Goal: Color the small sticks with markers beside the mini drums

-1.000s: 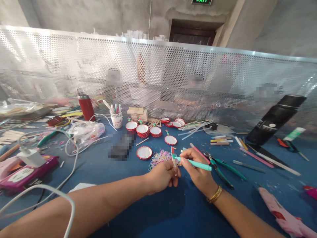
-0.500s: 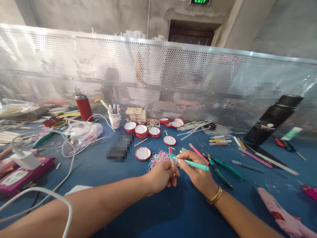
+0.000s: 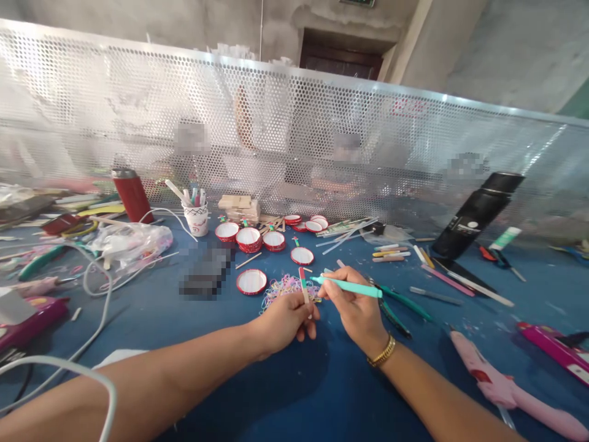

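Note:
My left hand (image 3: 286, 319) pinches a small wooden stick (image 3: 302, 277) upright; its top is red, with green below. My right hand (image 3: 356, 307) holds a turquoise marker (image 3: 356, 287), its tip pointing left, close to the stick and slightly apart from it. Behind my left hand lies a pile of thin pastel bands (image 3: 281, 287). A round white piece with a red rim (image 3: 251, 282) lies just left of the pile, and a similar one (image 3: 302, 256) sits behind it. Several more such pieces (image 3: 249, 238) stand stacked farther back.
Green-handled pliers (image 3: 405, 301) lie right of my right hand, with a pink glue gun (image 3: 501, 383) farther right. A black bottle (image 3: 476, 215) leans at the right. A red bottle (image 3: 132, 195), a cup of pens (image 3: 196, 220) and white cables (image 3: 108, 288) are at the left.
The view has shifted right, so things appear farther left. The turquoise marker's tip has drawn slightly back from the stick, which now shows green below the red.

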The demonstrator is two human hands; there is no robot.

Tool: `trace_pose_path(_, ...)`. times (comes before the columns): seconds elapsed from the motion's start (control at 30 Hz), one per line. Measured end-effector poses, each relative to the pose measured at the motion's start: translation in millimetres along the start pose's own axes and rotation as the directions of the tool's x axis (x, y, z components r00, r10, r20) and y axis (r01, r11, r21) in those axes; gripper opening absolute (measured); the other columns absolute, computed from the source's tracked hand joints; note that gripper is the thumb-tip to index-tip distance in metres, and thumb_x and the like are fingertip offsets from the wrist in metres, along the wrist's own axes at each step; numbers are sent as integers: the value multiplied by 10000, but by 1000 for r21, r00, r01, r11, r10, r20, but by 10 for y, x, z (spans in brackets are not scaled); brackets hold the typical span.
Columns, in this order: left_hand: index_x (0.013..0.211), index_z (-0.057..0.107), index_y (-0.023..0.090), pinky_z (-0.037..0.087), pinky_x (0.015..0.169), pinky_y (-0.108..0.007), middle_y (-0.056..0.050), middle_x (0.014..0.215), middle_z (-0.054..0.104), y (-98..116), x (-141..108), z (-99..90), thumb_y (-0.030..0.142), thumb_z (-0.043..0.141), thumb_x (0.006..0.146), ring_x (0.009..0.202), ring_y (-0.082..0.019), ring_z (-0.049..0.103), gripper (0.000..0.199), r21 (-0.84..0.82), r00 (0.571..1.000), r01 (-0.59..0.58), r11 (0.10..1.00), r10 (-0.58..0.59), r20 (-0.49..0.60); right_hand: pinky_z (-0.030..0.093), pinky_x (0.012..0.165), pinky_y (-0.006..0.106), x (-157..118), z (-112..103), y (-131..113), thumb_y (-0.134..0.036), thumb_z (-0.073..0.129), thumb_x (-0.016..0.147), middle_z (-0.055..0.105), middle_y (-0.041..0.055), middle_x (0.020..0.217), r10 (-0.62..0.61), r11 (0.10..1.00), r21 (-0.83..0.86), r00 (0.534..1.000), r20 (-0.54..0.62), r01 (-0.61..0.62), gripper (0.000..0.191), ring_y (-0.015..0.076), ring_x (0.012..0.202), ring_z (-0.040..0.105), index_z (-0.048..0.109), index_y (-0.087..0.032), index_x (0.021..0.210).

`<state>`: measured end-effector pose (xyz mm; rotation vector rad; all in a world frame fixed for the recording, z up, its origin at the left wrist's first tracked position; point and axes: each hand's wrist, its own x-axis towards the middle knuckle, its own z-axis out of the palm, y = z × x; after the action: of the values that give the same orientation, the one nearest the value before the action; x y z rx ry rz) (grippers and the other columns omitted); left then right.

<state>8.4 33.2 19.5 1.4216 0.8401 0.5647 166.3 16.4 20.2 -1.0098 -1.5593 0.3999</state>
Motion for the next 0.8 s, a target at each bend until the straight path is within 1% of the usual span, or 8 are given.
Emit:
trace_pose_path(0.07,771,513,165,315,477,-208,26,526,548,5,-4,0,371,452,852,442,-73,440,229,6,1000,4,1000,-4,4,470,643,282,-3,-8,-8,-287,553,867,581,-4,664,-49,995,-85,999,11,49,154,133,633,547,572,-199,742)
trace_pose_path(0.13,769,511,166,317,472,-208,25,524,549,-5,0,-2,349,445,854,440,-74,442,213,12,1000,2,1000,-2,5,446,600,268,-4,-11,-15,-275,552,860,541,-11,644,-60,993,-106,998,9,60,174,125,601,508,549,-201,702)
trace_pose_path(0.23,776,514,166,320,467,-208,21,530,556,-38,17,-10,370,448,855,441,-75,449,229,5,1000,-17,1000,17,2,441,572,262,1,-4,-8,-284,554,859,534,-12,664,-16,999,-51,1000,0,16,115,129,600,509,551,-207,773)
trace_pose_path(0.4,767,513,165,322,465,-207,23,521,549,-53,29,-13,408,462,846,436,-74,445,261,-3,1000,-20,1000,20,5,477,661,292,-5,2,15,-312,575,853,614,18,770,1,999,-45,999,52,2,105,157,700,578,590,-208,853)
trace_pose_path(0.5,765,512,165,323,468,-213,20,521,545,-41,26,-9,388,454,847,440,-79,444,245,-5,1000,-20,1000,20,5,484,645,298,-20,2,11,-307,545,863,614,20,754,38,999,5,997,62,-39,112,158,679,586,563,-203,899)
trace_pose_path(0.6,777,515,162,324,472,-216,14,532,552,-37,26,-6,358,433,856,445,-82,447,226,-6,1000,-18,1000,18,6,463,606,284,-27,0,5,-288,524,865,572,-2,681,41,999,7,998,48,-41,100,141,622,556,524,-202,813)
trace_pose_path(0.7,778,513,162,327,473,-217,15,528,548,-34,27,-4,341,415,863,445,-84,449,221,-6,1000,-10,1000,10,2,431,594,280,-22,-8,-2,-272,519,864,535,-12,643,-8,998,-69,999,39,10,169,130,592,514,501,-203,710)
trace_pose_path(0.8,771,513,163,325,474,-217,19,520,544,-29,28,-3,326,409,865,438,-83,446,215,4,1000,-3,1000,3,1,415,592,280,-11,-14,-14,-256,515,862,521,-17,629,-43,992,-119,998,38,47,196,127,580,495,494,-206,674)
